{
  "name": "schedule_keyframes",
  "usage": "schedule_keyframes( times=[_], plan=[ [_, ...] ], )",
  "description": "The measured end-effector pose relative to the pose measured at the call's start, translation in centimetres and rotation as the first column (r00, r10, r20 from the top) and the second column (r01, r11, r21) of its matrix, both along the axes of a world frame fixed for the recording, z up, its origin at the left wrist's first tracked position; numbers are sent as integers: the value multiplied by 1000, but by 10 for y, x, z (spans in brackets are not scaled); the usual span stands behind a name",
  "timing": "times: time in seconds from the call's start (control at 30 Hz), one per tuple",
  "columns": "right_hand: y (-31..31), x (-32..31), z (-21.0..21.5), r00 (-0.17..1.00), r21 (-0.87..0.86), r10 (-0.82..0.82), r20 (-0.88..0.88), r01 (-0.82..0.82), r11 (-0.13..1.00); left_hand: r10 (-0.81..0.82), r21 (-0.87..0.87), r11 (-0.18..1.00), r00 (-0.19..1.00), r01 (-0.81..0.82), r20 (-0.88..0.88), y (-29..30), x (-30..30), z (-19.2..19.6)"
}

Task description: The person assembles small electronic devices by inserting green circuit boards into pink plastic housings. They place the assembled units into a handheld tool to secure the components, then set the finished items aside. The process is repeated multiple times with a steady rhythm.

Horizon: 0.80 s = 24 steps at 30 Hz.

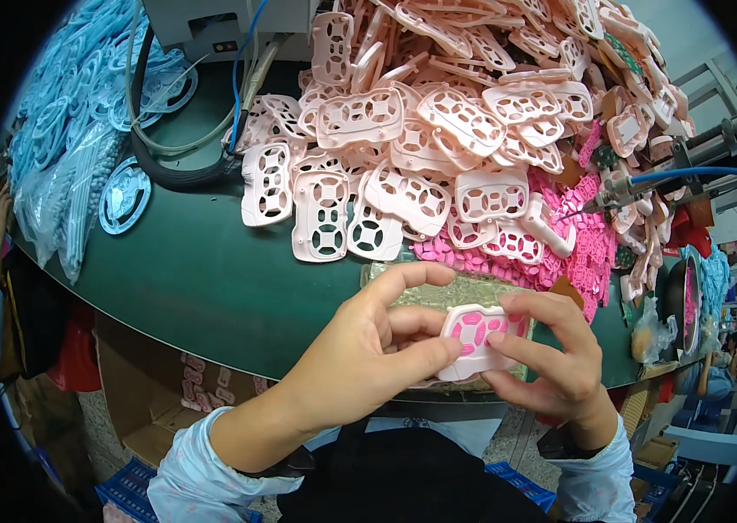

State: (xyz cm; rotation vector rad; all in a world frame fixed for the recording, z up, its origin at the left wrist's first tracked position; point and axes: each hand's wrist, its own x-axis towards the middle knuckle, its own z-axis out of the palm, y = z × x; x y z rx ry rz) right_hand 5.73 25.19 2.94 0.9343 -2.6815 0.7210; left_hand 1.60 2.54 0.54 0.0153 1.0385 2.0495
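Note:
Between my two hands, near the table's front edge, is a pale pink plastic casing [464, 368] with bright pink button pieces [470, 336] in its openings. My left hand [360, 340] grips the casing's left end, thumb on the front face. On the other end my right hand [560, 353] has its fingers bent, with fingertips touching the buttons and the top edge. Beneath both hands lies a yellowish, clear-wrapped block [438, 283], partly covered by them.
Pale pink casings [360, 118] are heaped at the back, beside loose bright pink button pieces [591, 235]. At left are light blue plastic parts [55, 96], a grey machine box [229, 26] and a black hose [181, 180]. A metal tool with a thin tip [617, 193] reaches in from the right over the green table [203, 270].

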Motion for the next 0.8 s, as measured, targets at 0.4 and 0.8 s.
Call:
schedule_keyframes(
  times=[0.4,0.8],
  plan=[
    [2,17,-25,867,-46,-146,476,190,981,229,-170,955,968,-245,-105,-13,6,-4],
    [-12,4,-24,828,62,-210,520,208,976,227,-191,950,968,-245,-111,-17,12,-7]
  ],
)
